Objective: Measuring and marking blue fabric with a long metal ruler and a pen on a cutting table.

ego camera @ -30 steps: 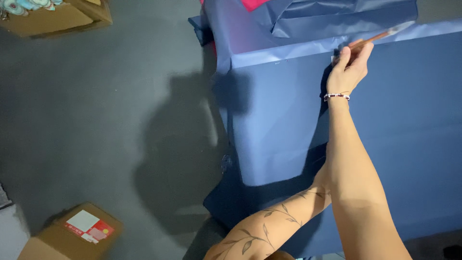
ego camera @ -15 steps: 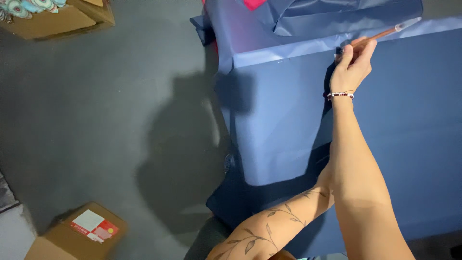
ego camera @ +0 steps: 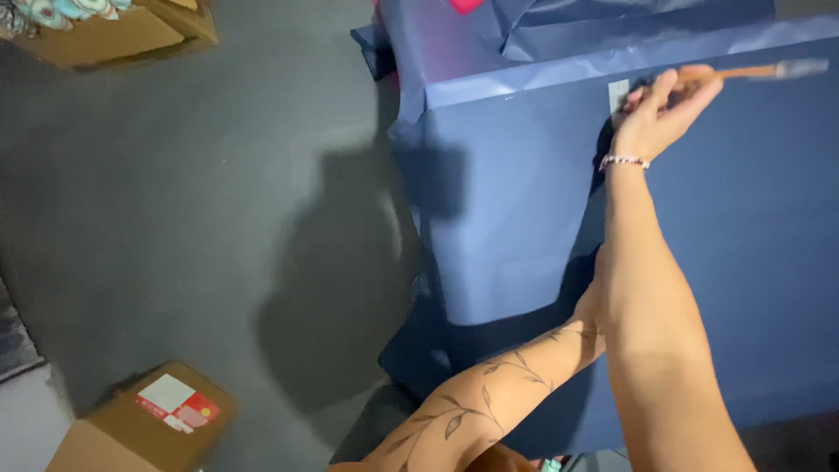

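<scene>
Right hand grip grasps a brush against blue-wrapped box; left hand hidden.

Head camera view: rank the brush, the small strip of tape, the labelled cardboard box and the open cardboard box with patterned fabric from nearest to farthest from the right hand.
From the right hand:
1. Brush, held in its fingers, sticking out to the right.
2. Strip of tape, on the blue paper just left of the fingers.
3. Open cardboard box with patterned fabric, top-left corner of the floor.
4. Labelled cardboard box, bottom left.

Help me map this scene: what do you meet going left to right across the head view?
Cardboard box with a red and white label → grey floor → big box wrapped in blue paper → right hand → brush tip.
</scene>
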